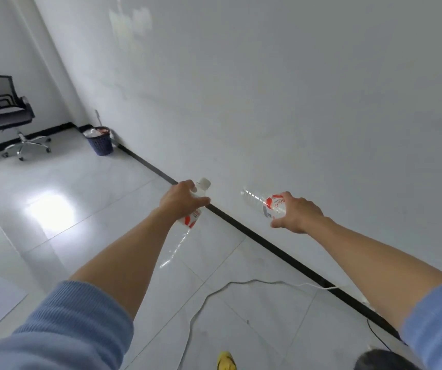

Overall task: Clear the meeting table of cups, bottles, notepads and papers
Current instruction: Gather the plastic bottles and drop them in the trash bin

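Two bottles (191, 217) (273, 205), one office chair (3, 113), one bin (101, 144), one white cable (206, 296)

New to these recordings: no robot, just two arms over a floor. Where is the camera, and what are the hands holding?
The one picture comes from a camera worn on the person's head, looking forward and down, so both arms are the wearer's own. The left hand grips the left bottle, clear plastic with a red-and-white label; the right hand grips the right bottle, of the same kind. No meeting table shows: only a tiled floor with a white cable, and a dark basket and an office chair far off by the wall.
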Demonstrator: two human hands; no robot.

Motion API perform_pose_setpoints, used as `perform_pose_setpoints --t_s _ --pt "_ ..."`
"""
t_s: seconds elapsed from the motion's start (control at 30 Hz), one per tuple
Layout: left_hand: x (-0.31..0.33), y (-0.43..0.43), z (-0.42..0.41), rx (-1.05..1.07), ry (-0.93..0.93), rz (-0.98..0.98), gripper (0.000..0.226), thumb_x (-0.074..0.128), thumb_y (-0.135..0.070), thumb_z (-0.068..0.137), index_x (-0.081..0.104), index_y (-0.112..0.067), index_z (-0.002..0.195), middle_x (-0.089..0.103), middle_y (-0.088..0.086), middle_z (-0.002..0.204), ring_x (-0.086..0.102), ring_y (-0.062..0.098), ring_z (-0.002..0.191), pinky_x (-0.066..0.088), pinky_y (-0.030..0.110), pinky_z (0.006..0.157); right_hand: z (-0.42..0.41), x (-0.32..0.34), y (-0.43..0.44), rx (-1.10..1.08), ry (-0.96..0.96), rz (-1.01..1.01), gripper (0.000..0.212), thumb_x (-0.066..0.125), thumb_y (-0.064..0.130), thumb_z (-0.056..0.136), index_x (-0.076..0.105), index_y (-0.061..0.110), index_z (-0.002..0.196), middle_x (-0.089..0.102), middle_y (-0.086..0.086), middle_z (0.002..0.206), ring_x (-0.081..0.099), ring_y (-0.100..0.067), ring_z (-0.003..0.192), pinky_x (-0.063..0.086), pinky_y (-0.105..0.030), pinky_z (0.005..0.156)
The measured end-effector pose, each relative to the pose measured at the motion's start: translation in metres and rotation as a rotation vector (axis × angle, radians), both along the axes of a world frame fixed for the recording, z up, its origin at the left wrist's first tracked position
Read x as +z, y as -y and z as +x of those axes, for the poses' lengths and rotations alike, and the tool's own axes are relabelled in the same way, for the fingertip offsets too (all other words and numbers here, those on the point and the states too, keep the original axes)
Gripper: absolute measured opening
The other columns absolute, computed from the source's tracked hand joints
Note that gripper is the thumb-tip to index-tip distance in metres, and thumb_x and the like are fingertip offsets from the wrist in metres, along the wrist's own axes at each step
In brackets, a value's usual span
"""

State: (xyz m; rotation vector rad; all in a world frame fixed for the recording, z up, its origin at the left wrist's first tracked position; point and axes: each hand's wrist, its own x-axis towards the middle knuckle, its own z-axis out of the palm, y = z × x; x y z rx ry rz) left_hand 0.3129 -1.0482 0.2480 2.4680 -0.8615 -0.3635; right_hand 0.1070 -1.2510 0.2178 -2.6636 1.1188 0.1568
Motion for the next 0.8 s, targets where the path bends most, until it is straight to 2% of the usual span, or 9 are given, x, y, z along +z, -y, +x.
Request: perform_pose_setpoints --t_s 0.17,0.37,0.63,0.73,0.8 --pt "-0.01 0.058 0.116 0.098 -0.021 -0.05 0.057 0.067 -0.053 0.078 0.056 -0.019 0.122 0.061 0.002 0.098 0.065 0.022 0.083 0.058 0.041 0.08 0.14 -0.004 0.067 0.112 -0.001 -0.023 0.088 0.074 0.057 0.073 0.029 0.026 0.143 0.059 -0.004 0.118 0.055 -0.022 0.09 0.046 -0.031 0.072" --pt "0.021 0.102 0.26 0.209 -0.021 -0.057 0.057 0.063 -0.06 0.079 0.056 -0.018 0.116 0.061 0.006 0.1 0.065 0.024 0.085 0.057 0.043 0.08 0.312 0.027 0.125 0.189 0.023 -0.017 0.086 0.073 0.056 0.071 0.032 0.026 0.141 0.06 -0.002 0.111 0.056 -0.023 0.087 0.045 -0.03 0.07" --pt "0.028 0.133 0.439 0.333 -0.02 -0.067 0.048 0.062 -0.052 0.084 0.057 -0.018 0.117 0.062 0.006 0.094 0.067 0.024 0.078 0.059 0.042 0.078 0.533 0.026 0.168 0.355 0.029 -0.033 0.088 0.073 0.058 0.069 0.033 0.026 0.14 0.062 -0.002 0.113 0.058 -0.023 0.087 0.048 -0.03 0.069" --pt "0.018 0.15 0.53 0.395 -0.016 -0.049 0.045 0.063 -0.049 0.084 0.056 -0.019 0.116 0.063 0.007 0.097 0.065 0.02 0.072 0.059 0.037 0.073 0.64 0.009 0.186 0.434 0.017 -0.047 0.086 0.072 0.059 0.068 0.035 0.026 0.138 0.062 -0.002 0.113 0.059 -0.023 0.087 0.048 -0.031 0.07" --pt "0.012 0.161 0.593 0.429 -0.013 -0.037 0.044 0.063 -0.048 0.085 0.056 -0.019 0.117 0.063 0.007 0.098 0.066 0.023 0.075 0.058 0.037 0.074 0.714 0.0 0.2 0.474 0.021 -0.039 0.086 0.073 0.059 0.068 0.036 0.026 0.137 0.063 -0.002 0.113 0.059 -0.023 0.086 0.049 -0.03 0.07"
